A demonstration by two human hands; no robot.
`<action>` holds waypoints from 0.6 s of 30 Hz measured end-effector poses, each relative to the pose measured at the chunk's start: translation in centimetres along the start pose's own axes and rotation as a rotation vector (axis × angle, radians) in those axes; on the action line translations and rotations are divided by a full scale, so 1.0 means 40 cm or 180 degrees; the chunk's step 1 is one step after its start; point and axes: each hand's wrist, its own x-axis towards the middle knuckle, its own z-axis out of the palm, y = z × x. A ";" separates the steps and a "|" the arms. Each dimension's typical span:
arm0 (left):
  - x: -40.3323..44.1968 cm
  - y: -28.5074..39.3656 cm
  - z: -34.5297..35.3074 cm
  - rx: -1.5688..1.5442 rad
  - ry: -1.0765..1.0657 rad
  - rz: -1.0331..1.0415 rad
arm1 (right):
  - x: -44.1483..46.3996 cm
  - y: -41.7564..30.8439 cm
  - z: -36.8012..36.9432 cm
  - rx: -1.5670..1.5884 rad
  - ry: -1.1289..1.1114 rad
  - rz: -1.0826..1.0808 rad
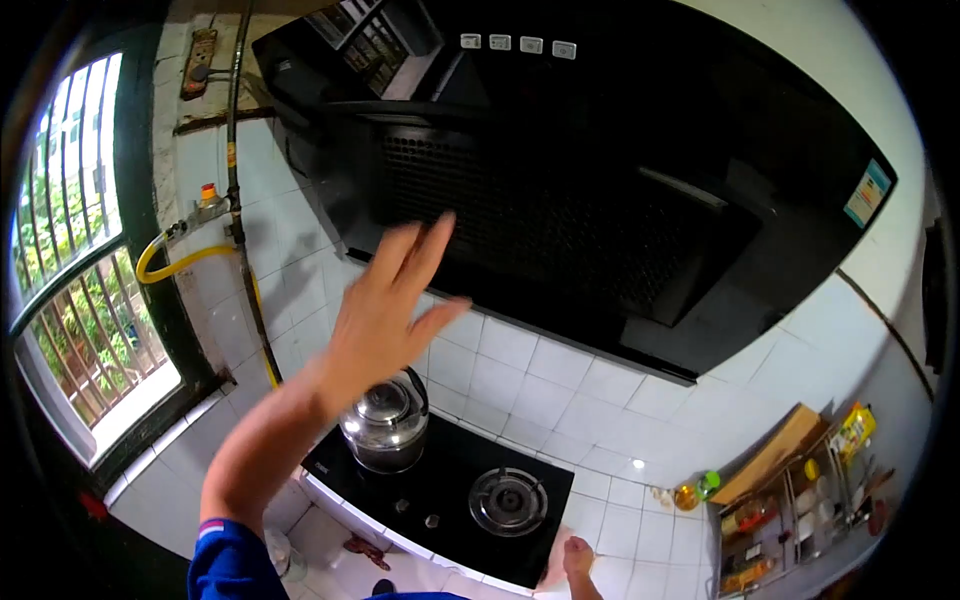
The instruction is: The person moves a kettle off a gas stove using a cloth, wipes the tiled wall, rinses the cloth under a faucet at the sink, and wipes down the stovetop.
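My left hand (390,295) is raised in front of the black range hood (560,200), its fingers apart and holding nothing. Below it, a shiny metal kettle (388,440) stands on the left burner of the black gas stove (440,490), partly hidden by my left wrist. The right burner (508,502) has nothing on it. At the stove's right end, low in the view, my right hand (577,556) is closed near the tiled counter. Whether anything is inside its curled fingers is too small to tell.
A rack (790,520) with bottles and packets stands at the right, beside a leaning wooden board (770,455) and a green-capped bottle (708,485). At the left are a barred window (85,260), a dark pipe (235,150) and a yellow hose (190,264).
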 end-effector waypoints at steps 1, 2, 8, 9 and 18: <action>0.081 0.005 0.001 -0.0023 0.0183 0.0227 | -0.031 -0.025 -0.006 0.0482 0.0090 0.0205; 0.154 0.016 -0.002 -0.0003 0.0273 0.0311 | -0.072 -0.049 -0.018 0.0486 0.0133 0.0244; 0.398 0.008 0.027 0.0544 0.0898 0.1027 | -0.294 -0.025 -0.077 -0.0264 0.0175 0.0927; 0.412 0.006 0.033 0.0630 0.0991 0.1075 | -0.324 -0.017 -0.082 -0.0249 0.0188 0.0959; 0.428 0.066 0.006 0.1242 0.0603 0.0782 | -0.347 0.215 -0.068 0.0459 0.0812 0.0956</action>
